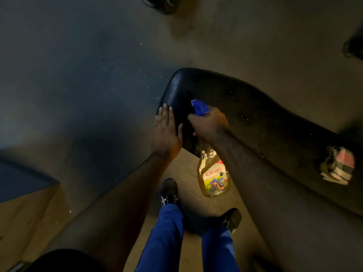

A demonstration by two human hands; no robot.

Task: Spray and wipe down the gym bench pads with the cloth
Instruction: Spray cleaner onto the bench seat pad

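- Spraying is the step going on now, judging by the wet drops that shine on the black pad of the bench.
- The right hand has its grip closed round the neck of the spray bottle, with the blue spray head sticking out above the fingers and pointing at the pad.
- The bottle is see-through with yellowish liquid inside, and it hangs down below the hand, over the floor.
- The left hand lies flat on the rounded end of the pad, fingers straight, holding nothing. It looks like it is steadying the pad.
- The cloth sits bunched up on the pad, well apart from both hands, on the right side of the view. It looks pink and white, but it is blurry.
- Wiping has not started, I think, since no hand has the cloth.
- Next, I would guess one hand must let go or lift off, reach over to the cloth, and rub the wet spots before they dry.
- On the bottle label I can read the red word "Clean". Smaller words beside it are too tiny to read.
- The person wears blue trousers and dark shoes with white stripes.
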